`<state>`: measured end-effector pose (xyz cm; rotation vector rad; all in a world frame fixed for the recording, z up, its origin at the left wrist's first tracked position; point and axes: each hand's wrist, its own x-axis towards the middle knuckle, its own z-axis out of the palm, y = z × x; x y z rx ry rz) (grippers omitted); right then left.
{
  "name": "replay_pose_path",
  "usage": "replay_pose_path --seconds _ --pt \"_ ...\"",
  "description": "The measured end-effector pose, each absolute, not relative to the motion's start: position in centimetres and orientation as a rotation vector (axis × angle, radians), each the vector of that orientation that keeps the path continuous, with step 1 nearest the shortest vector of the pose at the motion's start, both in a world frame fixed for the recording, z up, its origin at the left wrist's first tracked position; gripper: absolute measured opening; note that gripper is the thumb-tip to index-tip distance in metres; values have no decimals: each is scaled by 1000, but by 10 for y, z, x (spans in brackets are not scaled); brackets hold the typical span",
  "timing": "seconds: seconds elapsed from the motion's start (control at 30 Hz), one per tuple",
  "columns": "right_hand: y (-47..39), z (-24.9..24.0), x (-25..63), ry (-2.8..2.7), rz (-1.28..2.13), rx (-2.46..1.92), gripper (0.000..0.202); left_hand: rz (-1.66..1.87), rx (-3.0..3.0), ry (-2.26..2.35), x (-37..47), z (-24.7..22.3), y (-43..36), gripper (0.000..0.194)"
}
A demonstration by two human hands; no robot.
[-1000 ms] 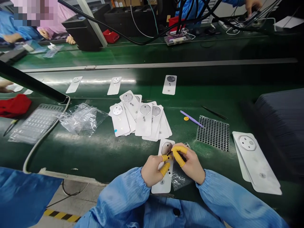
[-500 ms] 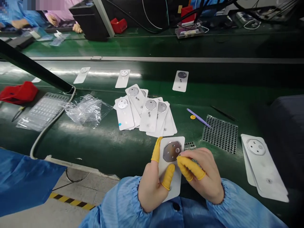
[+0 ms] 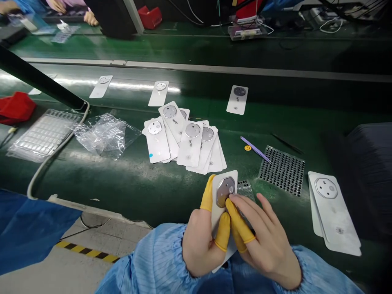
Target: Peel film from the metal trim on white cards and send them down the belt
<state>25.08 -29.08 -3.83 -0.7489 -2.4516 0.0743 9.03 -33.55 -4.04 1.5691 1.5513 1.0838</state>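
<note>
My left hand (image 3: 203, 245), with yellow finger cots on thumb and forefinger, grips a white phone back cover (image 3: 218, 216) by its left side, tilted up before me. The cover's upper part carries a shiny round camera plate (image 3: 225, 190). On the plate's lower right edge rest the fingertips of my right hand (image 3: 260, 237), closed together, yellow cots on two of them. Anything small between those fingertips is hidden. Partly behind the right hand lies a small perforated sheet of black dots (image 3: 244, 185).
Ahead lies a fanned pile of white back covers (image 3: 190, 153). Purple tweezers (image 3: 254, 149) touch a larger dotted sheet (image 3: 281, 171), near a yellow ring (image 3: 248, 148). Two stacked covers (image 3: 335, 220) lie right. Crumpled plastic (image 3: 105, 134) and a clear tray (image 3: 43, 134) are left.
The cover has turned, its face angled more to the right. My right hand's fingers have straightened and lie lower against the camera plate. The view has shifted slightly.
</note>
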Motion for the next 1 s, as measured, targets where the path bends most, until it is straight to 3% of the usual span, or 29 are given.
replay_pose_path --seconds 0.13,0.4,0.67,1.0 --pt "-296 -39 248 -2506 44 -828 35 1117 1620 1601 92 -37 -330 65" --pt "-292 -44 256 -2287 302 -744 53 1154 1615 1452 94 -40 -334 69" --pt "-290 -38 264 -2330 267 -713 43 1131 1703 1259 95 -25 -322 81" --pt "-292 -53 256 -2240 469 -736 54 1161 1468 1463 106 -44 -331 67"
